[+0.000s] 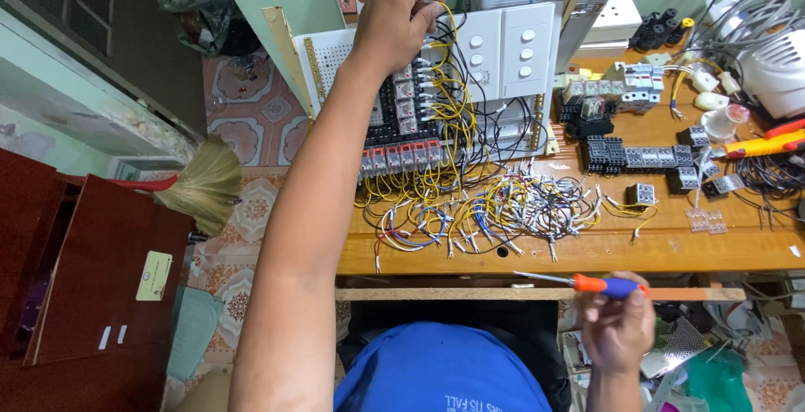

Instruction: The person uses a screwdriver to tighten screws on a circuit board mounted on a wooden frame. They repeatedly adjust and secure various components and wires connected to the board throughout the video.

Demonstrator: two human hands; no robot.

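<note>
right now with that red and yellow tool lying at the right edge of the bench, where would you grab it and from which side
Probably grip the red and yellow tool around its thick yellow handle near mid-length, coming down from above. It lies flat and roughly crosswise on the wooden bench, so its top is open. Black relay bases crowd its left end and dark cables lie just in front, making a side approach awkward.

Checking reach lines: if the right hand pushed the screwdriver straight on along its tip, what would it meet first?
Right hand aims the screwdriver leftward; nothing but the table's front edge lies close along that line, though depth is unclear.
</note>
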